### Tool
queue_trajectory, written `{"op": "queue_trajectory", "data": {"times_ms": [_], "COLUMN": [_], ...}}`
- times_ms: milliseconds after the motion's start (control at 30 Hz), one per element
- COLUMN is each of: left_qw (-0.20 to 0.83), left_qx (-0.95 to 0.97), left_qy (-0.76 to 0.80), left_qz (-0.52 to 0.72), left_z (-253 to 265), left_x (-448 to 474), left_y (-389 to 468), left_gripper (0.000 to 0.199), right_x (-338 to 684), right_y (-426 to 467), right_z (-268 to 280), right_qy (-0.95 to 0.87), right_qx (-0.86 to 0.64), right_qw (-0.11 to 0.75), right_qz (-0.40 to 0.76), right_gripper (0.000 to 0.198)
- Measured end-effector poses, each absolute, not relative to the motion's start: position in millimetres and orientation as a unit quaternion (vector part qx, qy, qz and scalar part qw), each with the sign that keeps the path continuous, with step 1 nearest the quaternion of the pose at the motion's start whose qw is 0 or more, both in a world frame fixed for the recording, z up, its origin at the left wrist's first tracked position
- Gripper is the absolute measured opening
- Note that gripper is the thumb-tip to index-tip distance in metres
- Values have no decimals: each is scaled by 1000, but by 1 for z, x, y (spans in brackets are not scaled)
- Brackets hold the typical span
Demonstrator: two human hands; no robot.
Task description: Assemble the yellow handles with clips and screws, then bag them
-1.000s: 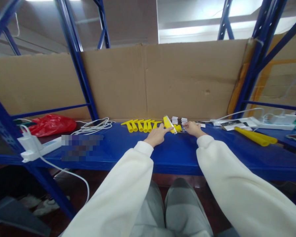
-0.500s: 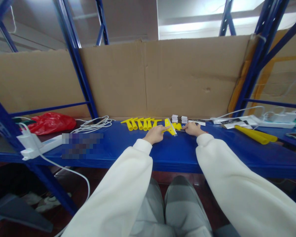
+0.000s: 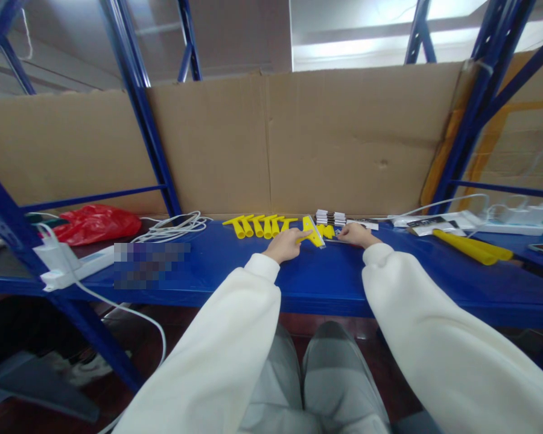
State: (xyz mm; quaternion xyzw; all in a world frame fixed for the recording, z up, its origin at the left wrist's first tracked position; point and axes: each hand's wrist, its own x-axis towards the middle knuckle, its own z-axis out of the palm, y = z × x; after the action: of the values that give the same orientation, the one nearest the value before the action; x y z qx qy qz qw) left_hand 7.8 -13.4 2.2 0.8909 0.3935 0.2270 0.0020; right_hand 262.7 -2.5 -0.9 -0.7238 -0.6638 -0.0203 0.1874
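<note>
My left hand (image 3: 283, 245) is closed around the handle of a yellow scraper (image 3: 315, 234), whose wide head carries a pale metal blade and points away to the right. To its right, my right hand (image 3: 357, 234) rests low over the blue shelf with its fingers bent together. Small dark bits and a thin rod-like piece show at its fingertips; what it holds is too small to make out. Small yellow pieces (image 3: 328, 231) lie between the scraper and my right hand. Just behind them is a stack of small white-and-dark packs (image 3: 330, 217).
Several yellow scraper handles (image 3: 266, 228) stand in a row left of my hands. Two long yellow tubes (image 3: 466, 246) lie at the right by white packets (image 3: 437, 224). A white cable coil (image 3: 181, 226), red bag (image 3: 97, 224) and power strip (image 3: 88, 264) lie left. Cardboard (image 3: 271, 144) walls the back.
My right hand has shifted very slightly, its fingers drawing back a little from the small yellow pieces. My left hand keeps the scraper in the same place.
</note>
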Motion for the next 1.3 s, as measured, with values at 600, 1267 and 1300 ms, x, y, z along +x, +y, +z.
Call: {"op": "queue_trajectory", "data": {"times_ms": [600, 1267, 1300], "left_qw": [-7, -47, -46], "left_qx": [895, 903, 903], "left_qy": [389, 379, 379], "left_qz": [218, 197, 198], "left_z": [3, 4, 4], "left_x": [8, 7, 7], "left_y": [-14, -14, -14], "left_gripper": [58, 59, 59], "right_x": [252, 220, 219], "right_y": [0, 11, 11], "right_z": [5, -18, -18], "right_qy": [-691, -803, -802], "right_qx": [-640, -429, -433], "right_qw": [332, 415, 411], "right_qz": [52, -4, -12], "right_gripper": [17, 14, 13]}}
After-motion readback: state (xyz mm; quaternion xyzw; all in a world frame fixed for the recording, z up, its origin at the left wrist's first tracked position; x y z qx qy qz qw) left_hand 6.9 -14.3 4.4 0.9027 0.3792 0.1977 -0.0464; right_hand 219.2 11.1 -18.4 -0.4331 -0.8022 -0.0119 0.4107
